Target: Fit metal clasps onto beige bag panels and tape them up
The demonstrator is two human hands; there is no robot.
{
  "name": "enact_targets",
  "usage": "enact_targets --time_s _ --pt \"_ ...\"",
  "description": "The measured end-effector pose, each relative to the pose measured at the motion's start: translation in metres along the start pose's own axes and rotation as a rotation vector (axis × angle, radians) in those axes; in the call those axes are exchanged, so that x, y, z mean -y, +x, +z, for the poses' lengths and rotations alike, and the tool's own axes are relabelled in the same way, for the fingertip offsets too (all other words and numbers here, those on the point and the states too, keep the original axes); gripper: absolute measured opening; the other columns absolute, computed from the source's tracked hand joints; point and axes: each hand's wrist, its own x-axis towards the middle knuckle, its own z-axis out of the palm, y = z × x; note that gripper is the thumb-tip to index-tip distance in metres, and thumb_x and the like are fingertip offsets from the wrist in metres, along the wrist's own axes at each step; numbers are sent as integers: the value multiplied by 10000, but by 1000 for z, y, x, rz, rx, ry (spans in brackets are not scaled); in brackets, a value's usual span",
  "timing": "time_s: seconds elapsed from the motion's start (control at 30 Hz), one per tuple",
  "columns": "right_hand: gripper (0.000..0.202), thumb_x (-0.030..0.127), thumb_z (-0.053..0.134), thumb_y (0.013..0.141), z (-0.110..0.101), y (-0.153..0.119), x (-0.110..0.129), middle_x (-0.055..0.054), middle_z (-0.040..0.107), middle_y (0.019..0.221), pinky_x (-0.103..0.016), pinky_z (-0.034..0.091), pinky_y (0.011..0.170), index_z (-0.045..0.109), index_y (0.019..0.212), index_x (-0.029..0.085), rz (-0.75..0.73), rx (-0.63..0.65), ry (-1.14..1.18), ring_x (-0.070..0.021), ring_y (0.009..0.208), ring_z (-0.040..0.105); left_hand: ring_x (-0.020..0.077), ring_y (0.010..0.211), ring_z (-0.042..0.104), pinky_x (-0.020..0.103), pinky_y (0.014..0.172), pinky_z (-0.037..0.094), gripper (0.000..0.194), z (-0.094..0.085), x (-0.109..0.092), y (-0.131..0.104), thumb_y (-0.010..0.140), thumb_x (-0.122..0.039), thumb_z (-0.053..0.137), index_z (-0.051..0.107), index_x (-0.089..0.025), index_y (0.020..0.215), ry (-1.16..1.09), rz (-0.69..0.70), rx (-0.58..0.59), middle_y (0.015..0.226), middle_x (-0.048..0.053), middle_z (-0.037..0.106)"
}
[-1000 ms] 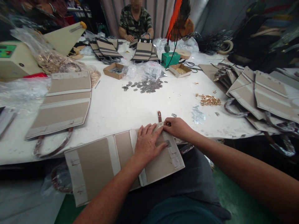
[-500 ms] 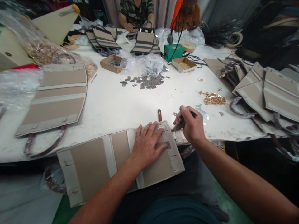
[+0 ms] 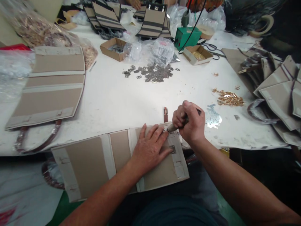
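Note:
My left hand (image 3: 150, 149) lies flat with spread fingers on a beige bag panel (image 3: 88, 160) that slopes from the table edge over my lap. A short hand tool (image 3: 173, 126), grey and thick at its tip with a dark back end, is wrapped in my right fist (image 3: 191, 121). Its tip meets the panel's top right corner, close beside my left fingertips. What lies under the tip is too small to tell. Near my left thumb a small metal plate (image 3: 173, 149) rests on the panel. A brown strap (image 3: 166, 114) with a metal end sticks out past the panel's far edge.
Metal plates (image 3: 157, 73) lie heaped mid-table, with gold fasteners (image 3: 230, 98) and silver strips (image 3: 213, 116) to the right. Bag panels sit at left (image 3: 54, 84) and stacked at right (image 3: 277, 91). Behind stand small boxes (image 3: 113, 48) and a green block (image 3: 187, 37). Another person's hand (image 3: 135, 3) shows at the back.
My right hand has brought the tool leftward, from beside the panel onto its corner by my left fingers. My left hand stays flat on the panel. The view has tipped downward.

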Motion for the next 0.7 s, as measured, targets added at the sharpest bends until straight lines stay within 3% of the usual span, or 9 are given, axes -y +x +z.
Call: enact_targets --time_s 0.2,0.43,0.57,0.7 --pt "464 497 666 915 8 4 12 52 439 471 -274 315 386 490 581 228 1 206 -213 -84 389 391 320 1457 395 613 1279 108 589 3 1 -2 987 -574 497 542 -154 1398 -35 -1 -36 1498 122 547" --pt "469 434 660 931 8 -6 6 51 427 475 -281 274 401 454 564 227 -48 180 -267 -91 403 379 314 1460 398 599 1288 97 591 3 2 -4 968 -578 530 534 -158 1384 -83 -8 -71 1463 132 569" --pt "472 454 643 942 23 -9 15 43 446 492 -285 310 446 472 571 218 -80 301 -331 -96 444 394 323 1444 415 591 1286 126 608 4 3 -5 938 -584 577 526 -164 1374 -121 -26 -90 1441 150 559" --pt "472 398 629 949 37 -9 18 39 440 511 -280 305 482 481 548 200 -52 493 -495 -93 497 398 352 1443 404 615 1273 157 765 9 5 -4 894 -591 637 395 -163 1480 -190 -39 -124 1479 175 506"
